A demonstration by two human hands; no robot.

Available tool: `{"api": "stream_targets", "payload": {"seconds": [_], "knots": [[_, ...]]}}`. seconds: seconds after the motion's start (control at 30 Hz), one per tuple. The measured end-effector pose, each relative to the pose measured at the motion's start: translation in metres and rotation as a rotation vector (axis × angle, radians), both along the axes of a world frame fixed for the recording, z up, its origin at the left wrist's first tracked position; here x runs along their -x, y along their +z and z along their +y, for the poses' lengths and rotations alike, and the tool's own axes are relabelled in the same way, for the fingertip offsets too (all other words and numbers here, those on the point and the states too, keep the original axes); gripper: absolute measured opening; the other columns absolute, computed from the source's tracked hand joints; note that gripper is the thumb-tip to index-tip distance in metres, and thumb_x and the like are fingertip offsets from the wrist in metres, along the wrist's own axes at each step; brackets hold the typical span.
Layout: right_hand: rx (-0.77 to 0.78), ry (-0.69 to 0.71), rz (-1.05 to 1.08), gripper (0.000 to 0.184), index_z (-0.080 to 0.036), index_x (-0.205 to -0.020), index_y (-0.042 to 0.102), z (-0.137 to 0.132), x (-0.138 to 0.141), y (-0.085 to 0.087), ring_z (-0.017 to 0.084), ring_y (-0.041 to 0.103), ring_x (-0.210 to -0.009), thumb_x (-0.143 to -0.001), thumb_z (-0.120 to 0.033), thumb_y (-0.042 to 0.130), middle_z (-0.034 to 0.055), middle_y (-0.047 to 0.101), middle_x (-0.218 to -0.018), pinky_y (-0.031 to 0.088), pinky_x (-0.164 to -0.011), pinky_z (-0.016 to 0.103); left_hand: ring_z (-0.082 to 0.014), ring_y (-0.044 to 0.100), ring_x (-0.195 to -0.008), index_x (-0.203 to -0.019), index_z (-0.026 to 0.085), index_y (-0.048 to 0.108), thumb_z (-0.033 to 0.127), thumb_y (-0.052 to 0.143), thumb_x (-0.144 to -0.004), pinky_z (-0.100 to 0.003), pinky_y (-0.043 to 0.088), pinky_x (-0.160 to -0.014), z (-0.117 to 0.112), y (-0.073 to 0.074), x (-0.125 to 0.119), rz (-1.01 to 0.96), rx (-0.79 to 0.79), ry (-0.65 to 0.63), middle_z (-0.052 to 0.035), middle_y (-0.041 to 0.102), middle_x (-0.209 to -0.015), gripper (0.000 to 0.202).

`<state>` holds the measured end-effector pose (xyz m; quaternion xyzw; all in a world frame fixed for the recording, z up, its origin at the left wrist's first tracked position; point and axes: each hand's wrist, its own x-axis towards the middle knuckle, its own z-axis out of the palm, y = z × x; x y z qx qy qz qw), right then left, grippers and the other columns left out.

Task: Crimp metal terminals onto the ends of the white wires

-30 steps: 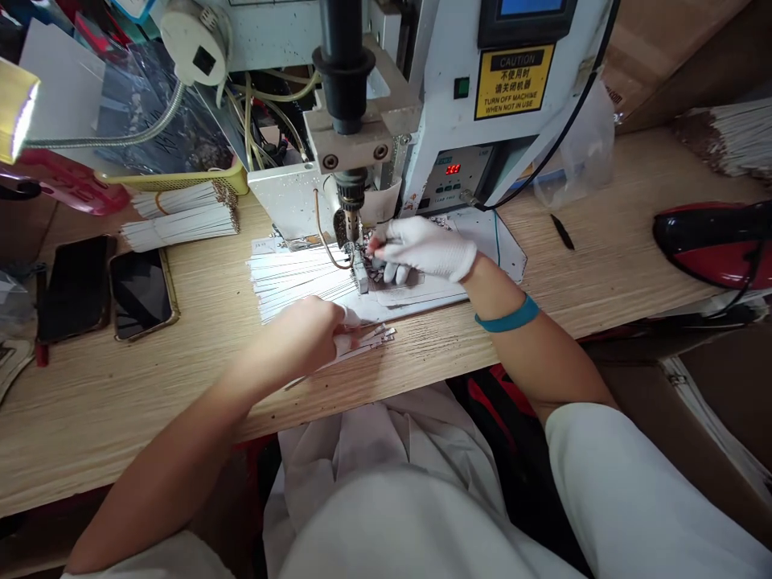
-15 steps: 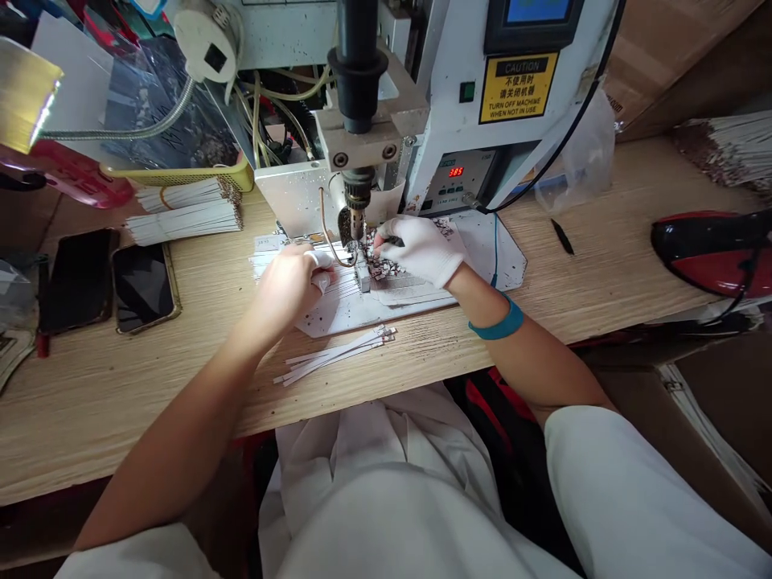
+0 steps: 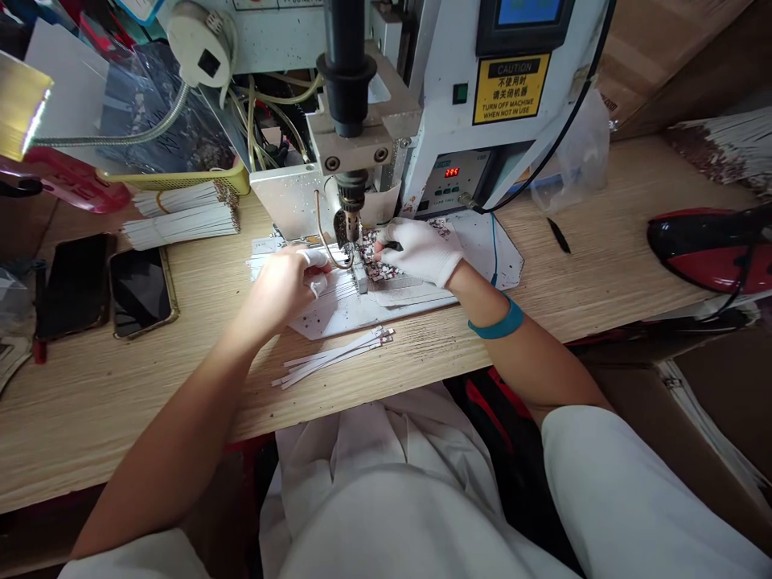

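Left hand [image 3: 288, 277] and right hand [image 3: 422, 251] flank one nozzle [image 3: 351, 221], the first curled over white strips [image 3: 338, 289] on one board [image 3: 326, 323], the second nearly pinched together by small parts [image 3: 389, 272]; whether either grips anything cannot be told. Leftward lie two bundles [image 3: 181, 226] and two phones [image 3: 140, 291].

We see pale tan wood grain streaking the worktop [image 3: 603, 209], dark-speckled near its front edge, where the loose strips [image 3: 333, 355] are white with reddish-brown ends. Our right hand [image 3: 415, 248] shows a white glove [image 3: 425, 256] above a teal wristband [image 3: 500, 320]. Toward the back edge, we find a yellow basket [image 3: 240, 180], a yellow sticker [image 3: 511, 88] lettered in black, and glowing red digits [image 3: 452, 172].
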<state>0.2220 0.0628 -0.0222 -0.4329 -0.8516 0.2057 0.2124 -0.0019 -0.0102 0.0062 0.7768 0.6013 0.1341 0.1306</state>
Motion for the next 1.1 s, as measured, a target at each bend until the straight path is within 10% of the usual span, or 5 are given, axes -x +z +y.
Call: {"api": "stream_targets", "payload": {"seconds": [0.3,0.63,1.1], "knots": [[0.066,-0.039,0.104,0.009,-0.016,-0.076,0.064,-0.006,0.007,0.007,0.019,0.057,-0.081,-0.078,-0.016,0.056,0.0053,0.063,-0.085,0.044,-0.078,0.034,-0.0189,0.059,-0.072,-0.087,0.015,0.069,0.035,0.057,-0.077,-0.026,0.042,-0.065,0.002,0.005,0.005,-0.202,0.148,0.049,-0.0051,0.069,-0.08,0.026],[0.901,0.101,0.642,0.01,-0.014,-0.088,0.059,-0.017,0.008,0.014,0.007,0.053,-0.055,-0.079,-0.011,0.063,0.0028,0.06,-0.076,0.044,-0.043,0.018,-0.0157,0.055,-0.068,-0.082,0.015,0.071,0.051,0.062,-0.075,-0.024,0.039,-0.057,0.001,0.004,0.009,-0.436,0.344,0.115,-0.0041,0.067,-0.079,0.038],[0.713,-0.006,0.553,0.014,-0.018,-0.084,0.052,-0.026,0.019,0.017,0.007,0.044,-0.052,-0.078,-0.016,0.064,-0.001,0.052,-0.07,0.035,-0.035,0.019,-0.0117,0.046,-0.05,-0.078,0.015,0.069,0.047,0.068,-0.068,-0.023,0.034,-0.047,0.003,-0.004,0.003,-0.561,0.435,0.178,-0.0008,0.059,-0.061,0.033]]}}
